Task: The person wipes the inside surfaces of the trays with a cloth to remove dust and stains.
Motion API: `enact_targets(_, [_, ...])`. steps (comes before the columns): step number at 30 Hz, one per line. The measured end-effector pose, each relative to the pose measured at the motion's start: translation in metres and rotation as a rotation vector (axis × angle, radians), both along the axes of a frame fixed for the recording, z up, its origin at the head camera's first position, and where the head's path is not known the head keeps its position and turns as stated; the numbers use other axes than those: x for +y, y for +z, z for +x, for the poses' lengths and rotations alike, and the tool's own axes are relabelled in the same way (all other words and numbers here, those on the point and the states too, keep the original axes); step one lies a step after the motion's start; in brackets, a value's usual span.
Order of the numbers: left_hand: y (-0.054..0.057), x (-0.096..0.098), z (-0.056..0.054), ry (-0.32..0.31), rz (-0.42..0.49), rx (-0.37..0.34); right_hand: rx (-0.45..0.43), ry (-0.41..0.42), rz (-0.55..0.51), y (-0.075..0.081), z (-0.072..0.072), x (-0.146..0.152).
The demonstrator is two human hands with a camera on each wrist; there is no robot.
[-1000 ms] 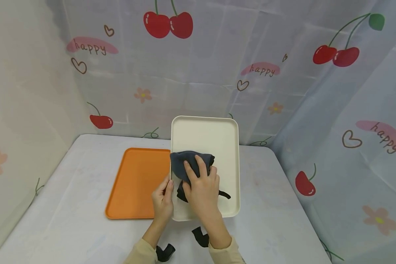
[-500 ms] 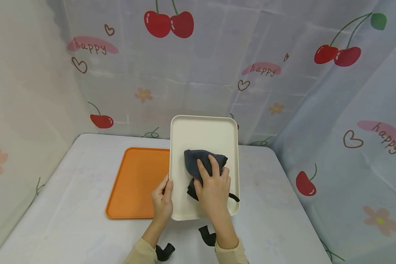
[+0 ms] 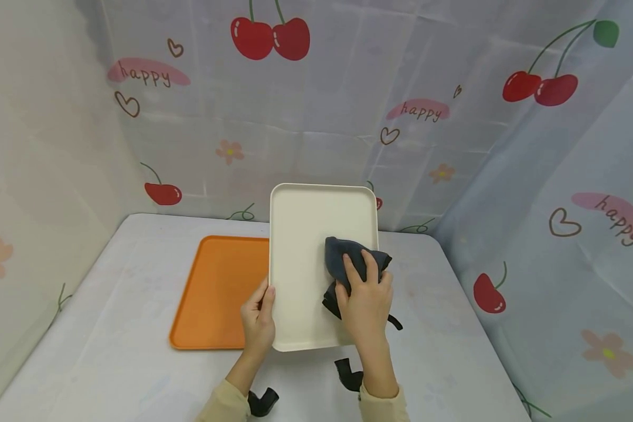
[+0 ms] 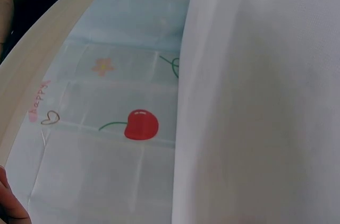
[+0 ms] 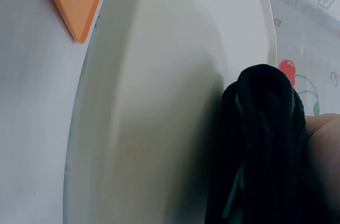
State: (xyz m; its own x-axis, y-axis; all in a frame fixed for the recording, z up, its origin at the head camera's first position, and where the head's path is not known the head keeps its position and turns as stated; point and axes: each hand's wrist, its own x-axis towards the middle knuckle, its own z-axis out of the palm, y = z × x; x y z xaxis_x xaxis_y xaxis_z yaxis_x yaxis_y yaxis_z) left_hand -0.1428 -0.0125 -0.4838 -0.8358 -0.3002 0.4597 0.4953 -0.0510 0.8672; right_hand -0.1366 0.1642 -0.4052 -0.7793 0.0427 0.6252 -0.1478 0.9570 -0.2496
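Note:
My left hand (image 3: 258, 322) grips the left edge of a cream tray (image 3: 306, 234), which is held tilted up over the table. A folded dark grey cloth (image 3: 340, 252) lies under my right hand (image 3: 368, 305), which holds it bunched against the tray's right side. Part of the cloth overlaps the tray's right rim, and a black strap end (image 3: 395, 322) pokes out beside the hand. In the right wrist view the cloth (image 5: 265, 144) shows as thick dark folds over the tray's pale inner surface (image 5: 159, 75). My right palm hides the cloth's lower part.
An orange tray (image 3: 216, 293) lies flat on the white table (image 3: 443, 328), partly behind the cream tray. Black wrist mounts (image 3: 264, 403) show by both sleeves. A cherry-print curtain (image 3: 316, 117) hangs behind the table and along its sides.
My right hand has slid the cloth rightward across the cream tray, from its left edge to its right rim. The left hand has kept its grip, and the tray has shifted slightly left.

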Motion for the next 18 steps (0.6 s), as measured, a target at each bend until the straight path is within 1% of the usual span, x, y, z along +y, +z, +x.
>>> enact_targets(5, [-0.002,-0.001,0.0,0.007,-0.007,0.004,0.014,-0.033,-0.018,-0.003,-0.001,0.009])
enact_targets(12, [-0.003,-0.001,-0.001,0.009,-0.008,0.017,0.0,-0.079,-0.023,-0.007,-0.001,0.013])
enact_targets(18, [-0.003,-0.001,0.0,0.008,-0.006,0.009,-0.003,-0.092,-0.033,-0.007,-0.001,0.012])
